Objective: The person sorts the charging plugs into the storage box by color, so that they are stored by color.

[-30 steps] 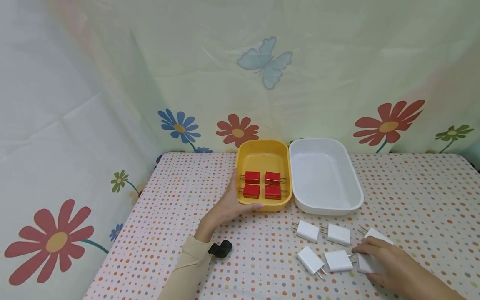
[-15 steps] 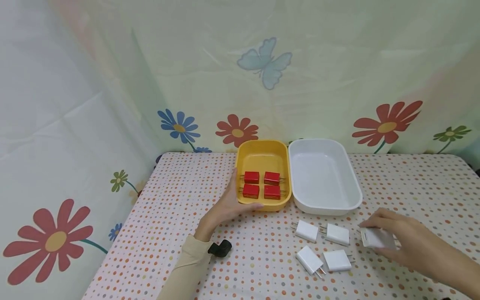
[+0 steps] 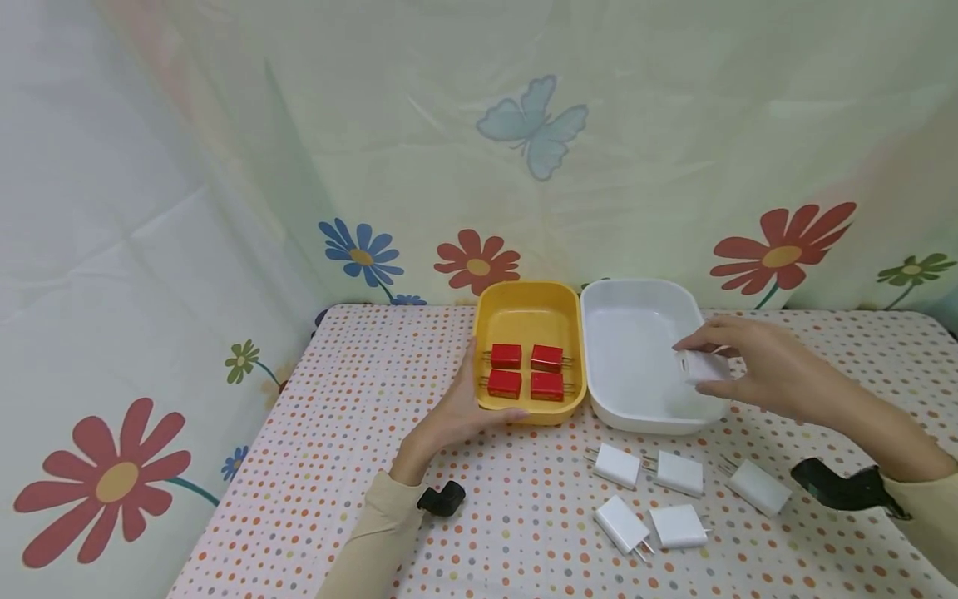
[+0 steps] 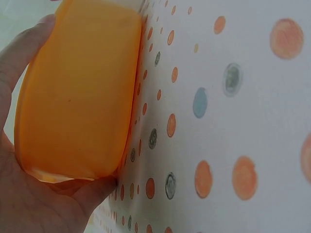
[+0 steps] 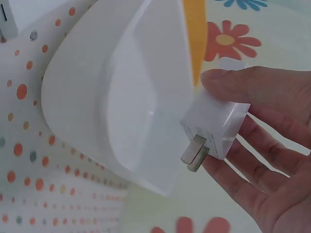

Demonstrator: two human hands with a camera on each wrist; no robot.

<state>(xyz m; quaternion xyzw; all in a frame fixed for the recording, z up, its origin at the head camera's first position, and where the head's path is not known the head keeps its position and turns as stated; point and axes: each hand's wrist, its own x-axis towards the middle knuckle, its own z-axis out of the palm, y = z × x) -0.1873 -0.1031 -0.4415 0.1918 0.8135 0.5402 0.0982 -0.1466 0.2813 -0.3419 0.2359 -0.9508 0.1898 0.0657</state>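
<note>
My left hand [image 3: 452, 412] holds the near left corner of a yellow tray [image 3: 528, 322]. In the left wrist view its thumb and fingers span the tray's orange-looking wall [image 4: 80, 92]. Several red plug-in chargers [image 3: 505, 384] lie inside, in two rows. Over the right side of the white tray [image 3: 632, 353], my right hand [image 3: 774, 370] pinches a white charger [image 3: 702, 367] between thumb and fingers. The right wrist view shows that charger's two flat metal prongs [image 5: 196, 153] pointing away from the palm.
Several white chargers [image 3: 677, 472] lie on the dotted tablecloth [image 3: 524, 516] in front of the trays, prongs facing different ways. Both trays stand side by side near the table's back edge, before a flowered curtain [image 3: 644, 166]. A black strap [image 3: 838, 485] is on the right wrist.
My right hand has picked up a white charger from the right end of the group and carried it up and left over the white tray. The left hand stays at the yellow tray.
</note>
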